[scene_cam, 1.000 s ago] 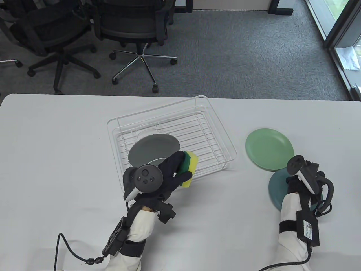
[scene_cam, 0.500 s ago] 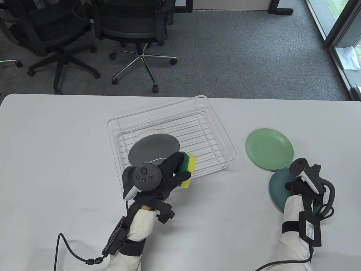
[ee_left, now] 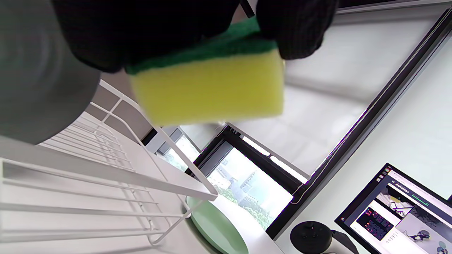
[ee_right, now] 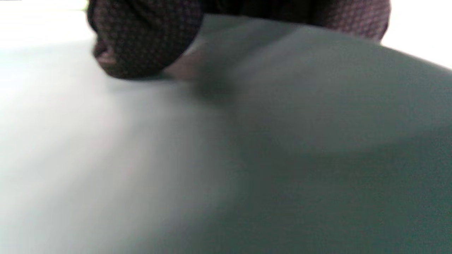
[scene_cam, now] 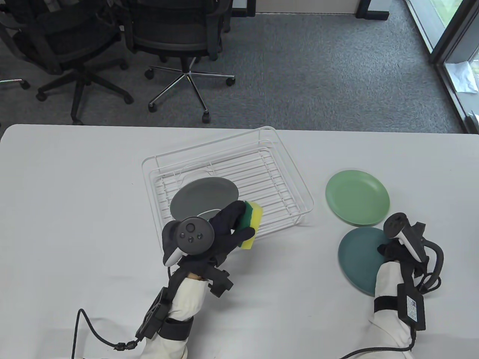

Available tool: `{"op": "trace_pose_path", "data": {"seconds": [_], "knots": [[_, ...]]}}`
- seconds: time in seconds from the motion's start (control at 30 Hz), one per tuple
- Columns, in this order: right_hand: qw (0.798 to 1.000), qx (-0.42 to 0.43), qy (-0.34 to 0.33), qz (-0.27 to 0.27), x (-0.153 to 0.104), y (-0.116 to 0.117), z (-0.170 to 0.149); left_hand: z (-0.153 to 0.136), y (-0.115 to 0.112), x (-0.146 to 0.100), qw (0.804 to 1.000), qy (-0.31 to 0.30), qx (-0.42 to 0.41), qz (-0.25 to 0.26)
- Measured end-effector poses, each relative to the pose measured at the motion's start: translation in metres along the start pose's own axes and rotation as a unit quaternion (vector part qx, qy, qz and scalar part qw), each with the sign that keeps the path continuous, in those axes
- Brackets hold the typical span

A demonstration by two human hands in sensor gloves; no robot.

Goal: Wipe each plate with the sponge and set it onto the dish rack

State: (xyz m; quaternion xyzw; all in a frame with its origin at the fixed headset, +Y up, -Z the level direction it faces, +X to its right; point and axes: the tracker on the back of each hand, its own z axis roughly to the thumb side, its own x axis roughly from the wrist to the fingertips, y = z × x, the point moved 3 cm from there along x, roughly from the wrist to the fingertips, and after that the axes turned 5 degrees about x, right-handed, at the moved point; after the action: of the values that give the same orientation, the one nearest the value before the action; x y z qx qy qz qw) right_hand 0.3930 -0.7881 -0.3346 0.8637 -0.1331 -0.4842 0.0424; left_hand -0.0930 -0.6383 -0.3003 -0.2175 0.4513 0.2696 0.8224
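Note:
My left hand (scene_cam: pixel 229 227) grips a yellow sponge with a green scouring side (scene_cam: pixel 252 221) (ee_left: pixel 212 88), held over the front rim of the white wire dish rack (scene_cam: pixel 285 175) (ee_left: pixel 106 173). A grey plate (scene_cam: pixel 203 196) (ee_left: pixel 35 88) lies inside the rack, just behind that hand. At the right, my right hand (scene_cam: pixel 389 248) pinches the near right edge of a dark teal plate (scene_cam: pixel 357 258) (ee_right: pixel 282 158), its thumb (ee_right: pixel 141 42) pressed on the top face. A light green plate (scene_cam: pixel 357 197) (ee_left: pixel 215 225) lies flat on the table beyond the teal one, apart from it.
Office chairs (scene_cam: pixel 179 37) stand on the carpet past the table's far edge. A monitor (ee_left: pixel 395 211) shows in the left wrist view. Glove cables (scene_cam: pixel 86 329) trail over the table's near edge.
My right hand has drawn the teal plate leftward, out from under the green plate's near edge. The left hand with the sponge has stayed in place.

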Motion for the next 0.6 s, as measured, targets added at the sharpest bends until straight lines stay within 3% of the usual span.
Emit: {"op": "trace_pose_path", "data": {"seconds": [0.13, 0.27, 0.4, 0.6], "knots": [[0.999, 0.009, -0.032, -0.018, -0.004, -0.006, 0.012, 0.000, 0.002, -0.001, 1.000, -0.002, -0.003, 0.004], [0.992, 0.078, -0.095, -0.012, -0.010, -0.016, 0.023, 0.001, 0.003, -0.002, 1.000, -0.004, -0.006, 0.007], [0.971, 0.177, -0.160, -0.035, -0.021, -0.034, 0.033, 0.006, 0.003, -0.002, 1.000, -0.013, -0.003, 0.007], [0.946, 0.246, -0.204, -0.047, -0.039, -0.068, 0.045, 0.016, 0.001, -0.003, 1.000, -0.028, 0.002, 0.005]]}}
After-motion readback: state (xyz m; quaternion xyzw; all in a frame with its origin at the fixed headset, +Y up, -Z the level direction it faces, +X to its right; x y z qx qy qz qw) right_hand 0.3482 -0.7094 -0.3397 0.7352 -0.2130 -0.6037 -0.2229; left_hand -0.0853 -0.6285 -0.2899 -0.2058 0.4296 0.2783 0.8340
